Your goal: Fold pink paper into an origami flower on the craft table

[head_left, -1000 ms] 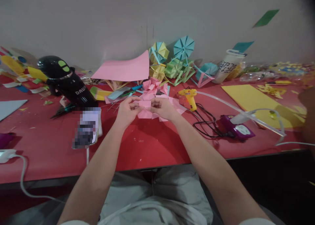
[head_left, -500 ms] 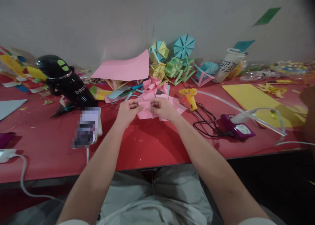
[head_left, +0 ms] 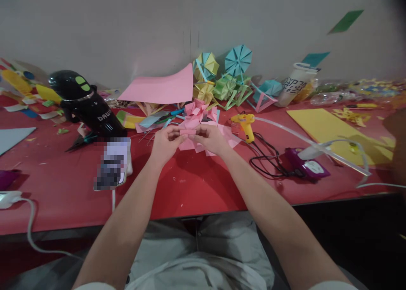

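pink, narrow folded paper (head_left: 187,132) between left hand (head_left: 165,143) and right hand (head_left: 211,139)

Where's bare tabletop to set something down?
Red tabletop is mostly bare between left hand, right hand and near edge, and between phone and leftmost white cable. Crowded: behind the hands, with folded paper ornaments; around glue gun and black cord.
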Motion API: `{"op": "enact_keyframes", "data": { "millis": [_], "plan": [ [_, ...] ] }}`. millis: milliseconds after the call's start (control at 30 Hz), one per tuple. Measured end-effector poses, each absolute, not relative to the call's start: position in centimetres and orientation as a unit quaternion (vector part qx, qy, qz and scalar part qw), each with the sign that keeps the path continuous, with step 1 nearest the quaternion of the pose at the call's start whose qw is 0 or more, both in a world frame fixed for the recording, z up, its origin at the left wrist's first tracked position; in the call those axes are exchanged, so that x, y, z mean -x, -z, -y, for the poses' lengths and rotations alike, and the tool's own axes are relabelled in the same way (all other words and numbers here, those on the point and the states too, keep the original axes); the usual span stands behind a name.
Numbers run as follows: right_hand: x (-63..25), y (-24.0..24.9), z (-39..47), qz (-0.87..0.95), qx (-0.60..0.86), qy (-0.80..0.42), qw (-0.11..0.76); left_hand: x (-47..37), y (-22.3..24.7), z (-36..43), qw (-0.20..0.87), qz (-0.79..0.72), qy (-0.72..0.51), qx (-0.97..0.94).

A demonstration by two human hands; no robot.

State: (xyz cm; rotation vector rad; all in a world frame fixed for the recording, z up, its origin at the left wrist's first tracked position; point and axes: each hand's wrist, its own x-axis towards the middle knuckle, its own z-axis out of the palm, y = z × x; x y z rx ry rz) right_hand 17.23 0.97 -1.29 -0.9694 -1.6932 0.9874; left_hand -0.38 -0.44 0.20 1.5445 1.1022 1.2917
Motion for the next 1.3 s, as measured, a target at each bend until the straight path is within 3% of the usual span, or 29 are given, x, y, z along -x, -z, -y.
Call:
{"op": "enact_keyframes", "data": {
  "millis": [100,200,367,767,1033,1300],
  "plan": [
    [-17.4,1.3,-1.0,0.711,0.396,-0.347,0.467,0.4,-0.2,0.5,0.387,-0.416,-0.498,-0.655],
    [-17.5,1.4,-0.9,0.749,0.387,-0.285,0.455,0.6,-0.2,0.5,0.296,-0.439,-0.469,-0.707],
    [-17.7,1.6,-0.6,0.806,0.382,-0.242,0.382,1.0,-0.1,0.6,0.204,-0.446,-0.370,-0.789],
    [-17.8,0.7,0.1,0.860,0.404,-0.221,0.219,1.9,0.5,0.6,0.296,-0.430,-0.225,-0.823],
    [-18.2,0.9,0.0,0.807,0.409,-0.332,0.267,2.2,0.9,0.1,0.299,-0.444,-0.255,-0.805],
    [-17.7,1.6,-0.2,0.796,0.400,-0.346,0.294,1.6,0.9,0.1,0.301,-0.454,-0.282,-0.790]
  ]
}}
